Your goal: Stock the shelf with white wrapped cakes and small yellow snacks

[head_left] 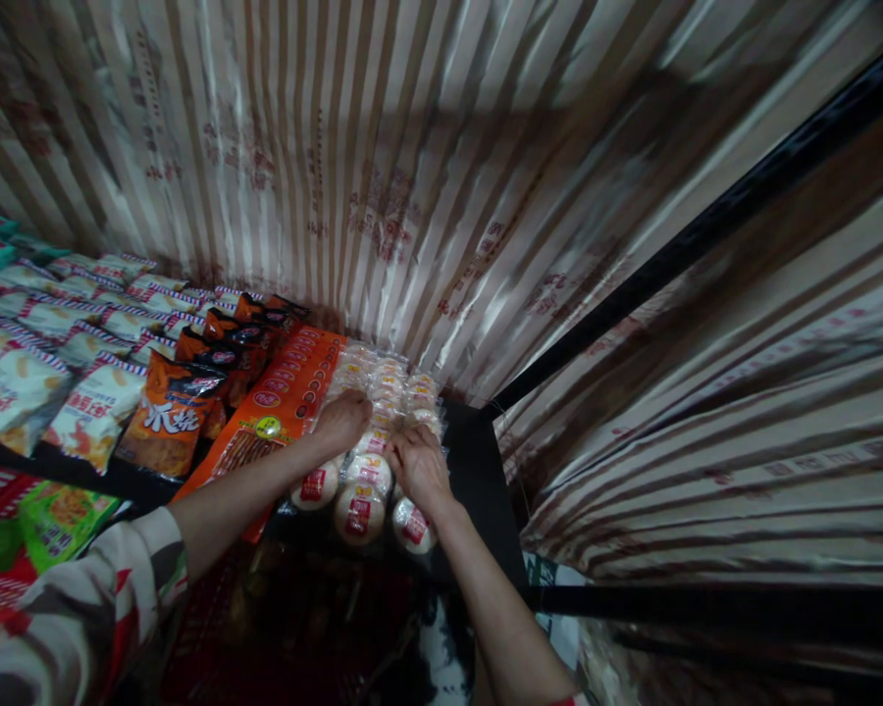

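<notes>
Rows of round, pale rice crackers (pixel 360 512) in clear wrappers with red and yellow labels lie overlapping on a black shelf. My left hand (pixel 344 422) is over the left and middle rows, its fingers curled closed at the wrappers. Close beside it, my right hand (pixel 417 465) is closed at the right row, its thumb and fingers bent onto a wrapped cracker. Both sets of fingertips are partly hidden, so the exact grip is hard to see. An orange printed sheet (pixel 305 378) lies left of the crackers, under my left forearm.
Orange-and-black snack bags (pixel 166 417) and white snack bags (pixel 97 407) fill the shelf to the left. A red basket (pixel 0 490) with a green packet (pixel 63 520) is at lower left. Striped plastic sheeting (pixel 412 176) hangs behind, with a black pole (pixel 677 245) slanting at right.
</notes>
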Demonstrator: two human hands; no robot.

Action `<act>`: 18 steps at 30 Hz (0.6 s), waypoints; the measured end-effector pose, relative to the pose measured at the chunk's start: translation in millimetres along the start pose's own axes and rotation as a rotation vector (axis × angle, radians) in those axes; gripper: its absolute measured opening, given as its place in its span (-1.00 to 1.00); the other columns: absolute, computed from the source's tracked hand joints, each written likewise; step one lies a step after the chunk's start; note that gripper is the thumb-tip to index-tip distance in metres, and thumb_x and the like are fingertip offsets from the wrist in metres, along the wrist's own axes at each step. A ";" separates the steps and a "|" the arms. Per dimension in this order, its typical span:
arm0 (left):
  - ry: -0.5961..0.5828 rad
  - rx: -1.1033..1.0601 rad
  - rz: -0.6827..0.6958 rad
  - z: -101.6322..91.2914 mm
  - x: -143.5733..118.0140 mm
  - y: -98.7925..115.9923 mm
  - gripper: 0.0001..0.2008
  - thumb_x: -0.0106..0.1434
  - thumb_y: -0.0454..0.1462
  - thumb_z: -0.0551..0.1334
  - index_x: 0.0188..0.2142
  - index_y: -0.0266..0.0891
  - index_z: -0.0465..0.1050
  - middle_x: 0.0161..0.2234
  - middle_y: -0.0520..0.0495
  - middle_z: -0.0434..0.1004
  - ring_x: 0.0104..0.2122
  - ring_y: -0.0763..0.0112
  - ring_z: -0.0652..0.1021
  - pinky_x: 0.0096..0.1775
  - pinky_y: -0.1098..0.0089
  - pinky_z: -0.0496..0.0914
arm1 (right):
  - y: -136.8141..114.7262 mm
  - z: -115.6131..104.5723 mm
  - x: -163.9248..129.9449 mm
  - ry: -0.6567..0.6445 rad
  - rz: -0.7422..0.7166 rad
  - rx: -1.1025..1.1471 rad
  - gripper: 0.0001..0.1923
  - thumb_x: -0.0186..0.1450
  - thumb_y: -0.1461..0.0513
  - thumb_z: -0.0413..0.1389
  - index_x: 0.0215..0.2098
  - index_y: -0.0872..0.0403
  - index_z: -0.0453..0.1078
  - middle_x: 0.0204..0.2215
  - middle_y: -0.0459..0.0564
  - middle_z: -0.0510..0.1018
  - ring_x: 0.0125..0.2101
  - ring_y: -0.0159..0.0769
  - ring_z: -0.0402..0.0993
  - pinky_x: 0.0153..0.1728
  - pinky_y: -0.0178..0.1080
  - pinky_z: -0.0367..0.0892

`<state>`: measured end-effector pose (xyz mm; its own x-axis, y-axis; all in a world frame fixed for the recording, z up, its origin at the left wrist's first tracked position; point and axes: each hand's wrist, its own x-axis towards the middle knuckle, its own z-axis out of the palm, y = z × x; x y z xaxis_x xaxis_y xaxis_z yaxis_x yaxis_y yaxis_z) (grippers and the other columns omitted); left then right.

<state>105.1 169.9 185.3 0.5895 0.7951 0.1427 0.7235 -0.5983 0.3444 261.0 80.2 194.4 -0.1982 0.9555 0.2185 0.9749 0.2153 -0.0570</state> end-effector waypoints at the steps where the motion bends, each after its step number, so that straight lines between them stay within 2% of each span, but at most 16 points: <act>1: 0.004 -0.004 -0.002 -0.2 -0.7 -0.2 -0.83 0.22 -0.37 0.08 -0.29 -0.30 0.45 -0.20 -0.19 0.45 -0.10 0.22 0.43 -0.13 0.32 0.37 | 0.4 0.8 -0.3 0.013 0.008 -0.008 -0.83 0.32 0.20 0.05 -0.31 0.06 0.47 -0.31 0.03 0.53 -0.17 -0.18 0.30 -0.09 -0.20 0.19; 4: 0.051 -0.008 -0.001 -1.5 -7.4 1.2 -0.83 0.23 -0.37 0.09 -0.24 -0.30 0.44 -0.17 -0.19 0.44 -0.08 0.21 0.41 -0.10 0.30 0.36 | 1.5 2.6 -0.4 0.032 0.025 -0.027 -0.82 0.33 0.20 0.03 -0.30 0.06 0.47 -0.32 0.03 0.53 -0.17 -0.16 0.30 -0.07 -0.19 0.18; 8: 0.128 -0.025 0.045 -3.5 -30.8 9.9 -0.81 0.28 -0.35 0.06 -0.21 -0.28 0.43 -0.14 -0.16 0.43 -0.07 0.24 0.39 -0.03 0.29 0.32 | 1.9 3.2 0.3 0.049 0.035 -0.031 -0.83 0.32 0.21 0.03 -0.29 0.05 0.47 -0.31 0.03 0.53 -0.16 -0.15 0.29 -0.04 -0.18 0.17; 13: -0.022 -0.040 0.158 -3.1 -59.4 21.9 -0.76 0.33 -0.31 0.00 -0.29 -0.24 0.45 -0.21 -0.08 0.45 -0.16 0.34 0.42 -0.09 0.36 0.34 | 1.7 4.3 2.8 0.059 0.050 -0.033 -0.82 0.33 0.23 0.02 -0.25 0.05 0.47 -0.32 0.04 0.53 -0.16 -0.16 0.30 -0.04 -0.17 0.18; 18: -0.145 0.009 0.168 0.0 -60.4 23.6 -0.74 0.31 -0.37 -0.01 -0.22 -0.28 0.46 -0.18 -0.13 0.45 -0.13 0.29 0.42 -0.09 0.34 0.35 | -1.4 3.4 0.8 0.095 0.084 -0.003 -0.80 0.33 0.23 0.02 -0.19 0.08 0.47 -0.25 0.07 0.53 -0.14 -0.16 0.32 -0.01 -0.16 0.19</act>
<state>86.6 107.7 184.8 0.7470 0.6619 0.0624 0.6135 -0.7224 0.3188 259.1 81.4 191.4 -0.1052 0.9468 0.3042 0.9880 0.1343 -0.0763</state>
